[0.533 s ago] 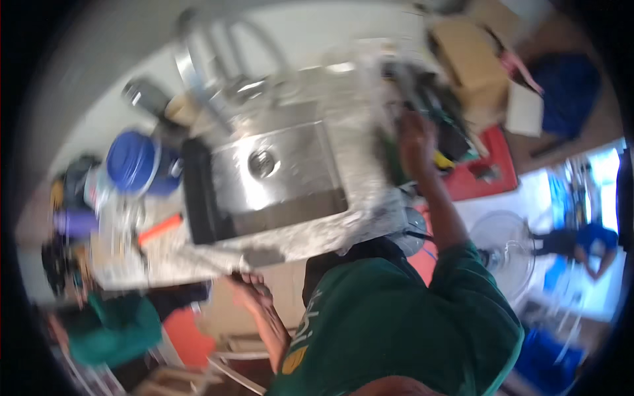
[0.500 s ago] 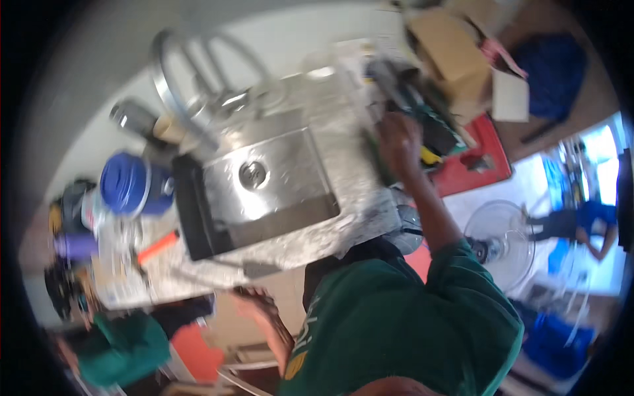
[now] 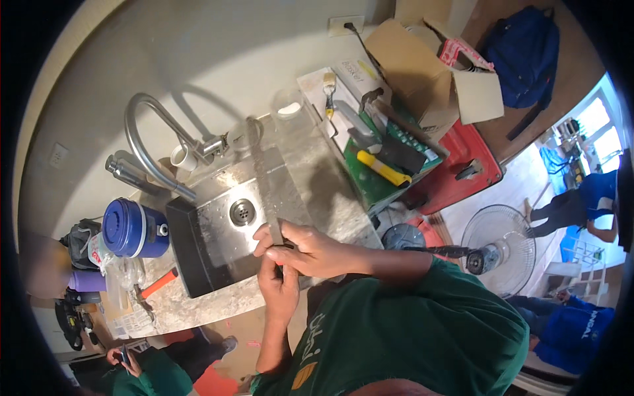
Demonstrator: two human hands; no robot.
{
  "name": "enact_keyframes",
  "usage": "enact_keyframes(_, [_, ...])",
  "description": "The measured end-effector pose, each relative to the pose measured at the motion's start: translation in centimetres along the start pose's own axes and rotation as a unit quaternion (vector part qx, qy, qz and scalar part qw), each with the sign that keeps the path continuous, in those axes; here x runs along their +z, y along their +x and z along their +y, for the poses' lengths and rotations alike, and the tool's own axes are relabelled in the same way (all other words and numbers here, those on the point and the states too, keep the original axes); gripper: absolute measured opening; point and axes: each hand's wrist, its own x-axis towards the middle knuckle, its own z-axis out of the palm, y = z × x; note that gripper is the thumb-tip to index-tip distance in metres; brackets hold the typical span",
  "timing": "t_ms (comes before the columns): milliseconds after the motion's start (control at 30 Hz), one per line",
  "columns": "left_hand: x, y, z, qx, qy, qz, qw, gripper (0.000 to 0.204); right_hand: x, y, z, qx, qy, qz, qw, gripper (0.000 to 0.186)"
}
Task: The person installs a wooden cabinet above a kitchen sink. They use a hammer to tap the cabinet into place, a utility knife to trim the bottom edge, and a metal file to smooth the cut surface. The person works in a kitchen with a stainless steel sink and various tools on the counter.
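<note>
Narrow strip [image 3: 262, 178] is held out over the right side of the sink [image 3: 221, 237], near end in both hands, far end up by the clear tub [image 3: 288, 112]; right hand [image 3: 307, 251] pinches it between thumb and fingers, left hand [image 3: 279, 290] closed on the lowest part just below, the two touching; both sit at the front edge of the surface [image 3: 330, 201]; basin is open around the drain [image 3: 243, 212], bare surface runs from the sink's right rim to the tool-laden box [image 3: 358, 181]; left side tighter, blue jug [image 3: 129, 228] just beside the sink, orange-handled tool [image 3: 160, 284] near the front edge; faucet [image 3: 130, 125] arches over the back left corner; strip's lower end is hidden by fingers, a bit of red shows between them; far tip is hard to make out, can't tell if it touches anything; person in green [image 3: 158, 373] is cut off at the lower left rim.
</note>
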Motion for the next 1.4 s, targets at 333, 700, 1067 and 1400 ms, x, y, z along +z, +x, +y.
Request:
enact_keyframes(333, [10.5,6.7,12.2,0.079,0.211,-0.044,0.973,0.040,-12.9,-2.8,-5.8,-0.158,-0.021,0.098,0.982,0.034])
enact_keyframes(700, [18.2,14.0,23.9,0.530,0.568,0.029,0.629,0.018,-25.4,-1.7,-9.7,-0.206,-0.026,0.299,0.931,0.033])
enact_keyframes(1067, [19.6,22.9,32.5,0.398,0.886,0.141,0.192,0.052,-28.0,-7.0,-8.5,-0.252,-0.087,0.336,0.903,0.022])
enact_keyframes(1400, [18.1,24.8,33.0,0.448,0.872,0.154,0.125,0.039,-24.3,-8.1,-6.4,-0.230,-0.121,0.394,0.882,0.023])
